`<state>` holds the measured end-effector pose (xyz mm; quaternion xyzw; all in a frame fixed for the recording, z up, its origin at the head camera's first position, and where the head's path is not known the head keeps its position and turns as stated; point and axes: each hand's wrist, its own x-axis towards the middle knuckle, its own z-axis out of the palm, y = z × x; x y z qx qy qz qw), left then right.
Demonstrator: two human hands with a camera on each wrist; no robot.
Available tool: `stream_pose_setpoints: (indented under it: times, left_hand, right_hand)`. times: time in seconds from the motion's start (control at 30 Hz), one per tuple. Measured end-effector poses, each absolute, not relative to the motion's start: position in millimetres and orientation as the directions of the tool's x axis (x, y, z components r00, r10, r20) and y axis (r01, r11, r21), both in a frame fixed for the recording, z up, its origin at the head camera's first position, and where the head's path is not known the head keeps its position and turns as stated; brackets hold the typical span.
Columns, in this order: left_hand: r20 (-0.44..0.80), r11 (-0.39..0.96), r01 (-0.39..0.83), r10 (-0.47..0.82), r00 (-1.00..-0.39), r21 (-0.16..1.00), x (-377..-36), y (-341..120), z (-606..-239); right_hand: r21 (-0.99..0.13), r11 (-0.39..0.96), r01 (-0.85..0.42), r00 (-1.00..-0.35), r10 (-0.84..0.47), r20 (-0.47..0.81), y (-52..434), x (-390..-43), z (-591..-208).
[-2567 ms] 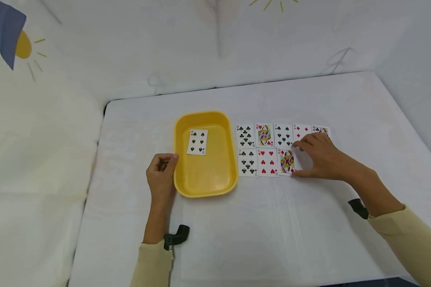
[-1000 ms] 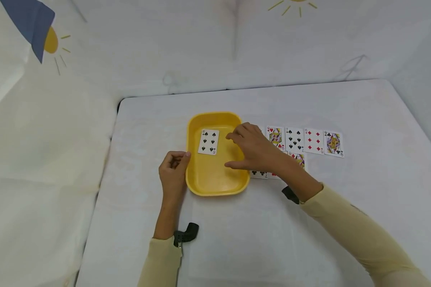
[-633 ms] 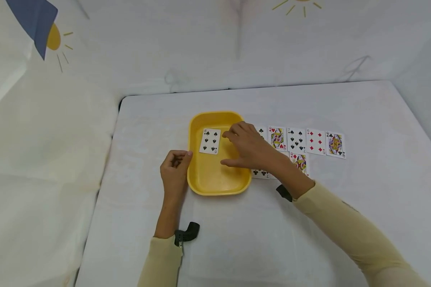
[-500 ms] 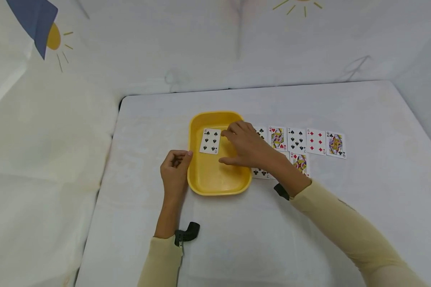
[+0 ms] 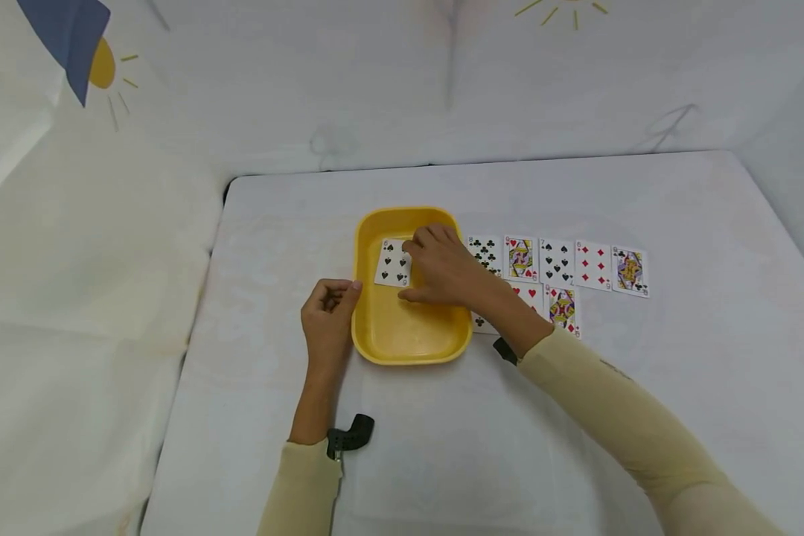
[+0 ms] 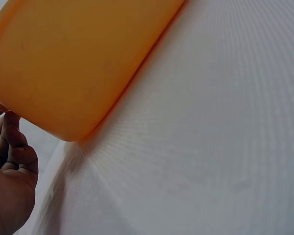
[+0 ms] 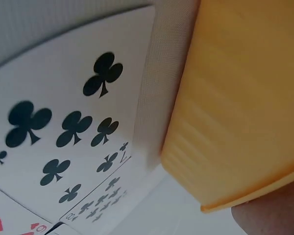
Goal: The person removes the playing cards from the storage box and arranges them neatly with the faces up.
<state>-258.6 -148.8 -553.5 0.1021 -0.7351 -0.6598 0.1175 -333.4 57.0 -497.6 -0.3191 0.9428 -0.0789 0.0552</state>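
Note:
My left hand (image 5: 328,316) holds the left rim of a yellow plastic tray (image 5: 412,339), thumb on the edge and fingers curled beneath it. In the left wrist view those curled fingers (image 6: 19,152) touch the tray's rim. Inside the tray lies a six of spades (image 5: 390,264), face up. My right hand (image 5: 445,268) reaches over the tray's right side, thumb and fingers apart. Its fingertips overlap the card's right edge; whether they touch it I cannot tell. No card shows in that hand.
Right of the tray, face-up playing cards lie in two rows: an eight of clubs (image 5: 484,251), queen of hearts (image 5: 521,258), seven of spades (image 5: 556,263), six of diamonds (image 5: 592,266), queen of clubs (image 5: 630,272), and below, a seven of clubs (image 7: 59,117), six of hearts (image 5: 528,292), queen of diamonds (image 5: 563,309).
From the card rows at the right, my right hand has come left over the tray, lately drifting further left to the six of spades. The left hand stays on the rim.

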Motion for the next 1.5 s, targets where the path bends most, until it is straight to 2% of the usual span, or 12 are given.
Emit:
stream_pose_setpoints:
  times: [0.6,1.0,1.23,1.5]
  left_hand:
    - [0.053,0.101,0.024,-0.296,-0.954,0.995,-260,-148,-553]
    - [0.041,0.080,0.018,-0.289,-0.956,0.997,-259,-148,-554]
    - [0.013,0.083,-0.012,-0.291,-0.957,0.997,-258,-146,-552]
    - [0.012,0.095,-0.016,-0.288,-0.958,0.995,-252,-144,-526]
  right_hand:
    - [-0.080,0.847,-0.526,-0.830,-0.531,-0.169,42,-355,-501]
    - [-0.083,0.863,-0.498,-0.833,-0.503,-0.229,39,-358,-501]
    - [-0.076,0.852,-0.519,-0.829,-0.523,-0.197,41,-356,-502]
    - [-0.045,0.827,-0.560,-0.815,-0.560,-0.147,47,-348,-497]
